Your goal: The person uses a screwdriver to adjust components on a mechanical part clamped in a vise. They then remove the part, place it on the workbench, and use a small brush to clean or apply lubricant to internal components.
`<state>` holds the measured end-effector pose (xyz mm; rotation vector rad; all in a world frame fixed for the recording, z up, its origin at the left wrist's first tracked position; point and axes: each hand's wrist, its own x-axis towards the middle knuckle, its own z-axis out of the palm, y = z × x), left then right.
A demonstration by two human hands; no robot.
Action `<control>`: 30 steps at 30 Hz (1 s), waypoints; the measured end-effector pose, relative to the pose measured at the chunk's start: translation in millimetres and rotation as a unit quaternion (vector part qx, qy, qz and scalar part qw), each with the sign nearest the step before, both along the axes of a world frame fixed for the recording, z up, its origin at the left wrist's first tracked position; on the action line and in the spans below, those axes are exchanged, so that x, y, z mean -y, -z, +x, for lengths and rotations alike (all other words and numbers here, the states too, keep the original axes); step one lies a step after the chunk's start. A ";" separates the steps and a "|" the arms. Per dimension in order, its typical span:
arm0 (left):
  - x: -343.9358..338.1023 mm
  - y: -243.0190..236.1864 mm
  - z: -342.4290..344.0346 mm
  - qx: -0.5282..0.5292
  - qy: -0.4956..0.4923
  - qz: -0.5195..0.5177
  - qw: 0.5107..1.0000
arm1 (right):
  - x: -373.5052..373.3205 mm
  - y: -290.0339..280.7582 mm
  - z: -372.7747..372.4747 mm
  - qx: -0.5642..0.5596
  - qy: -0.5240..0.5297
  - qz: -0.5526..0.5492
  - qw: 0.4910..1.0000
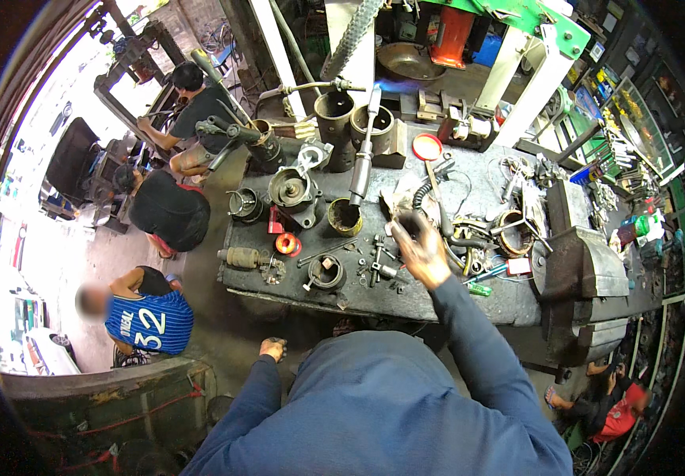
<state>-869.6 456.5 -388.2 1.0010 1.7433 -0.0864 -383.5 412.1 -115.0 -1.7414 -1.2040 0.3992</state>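
My right hand [424, 255] is over the workbench, its fingers dark and smeared by motion. Whether it holds anything does not show. Below and beside it lie bolts and a small T-shaped metal part [376, 258], with pliers [469, 242] to its right. In front of the bench edge, my left hand [273, 349] hangs low with curled fingers; what is inside them, if anything, is hidden. A metal shaft with a thick cylindrical end [362, 170] leans against an open metal cylinder [382, 119]. Blue flame [398, 86] from a torch [318, 86] plays at the shaft's upper end.
A large bench vise [584, 270] stands at the right. Metal housings [291, 186], a ring-shaped part [326, 271] and a solder spool [286, 243] crowd the bench's left. Several people are nearby: one in a blue jersey [148, 313] at left, another in red [624, 412] at lower right.
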 end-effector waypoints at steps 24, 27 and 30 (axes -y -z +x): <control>102.9 50.5 -67.0 -0.135 0.122 0.014 0.983 | -149.9 -38.8 -3.2 -0.595 0.011 0.032 0.803; 70.7 60.8 -57.0 -0.136 0.123 0.087 0.979 | -124.2 -44.0 -3.4 -0.572 -0.021 0.018 0.820; 38.1 6.8 -1.5 0.115 -0.150 0.024 0.982 | -60.9 -17.1 14.4 -0.538 -0.043 -0.024 0.841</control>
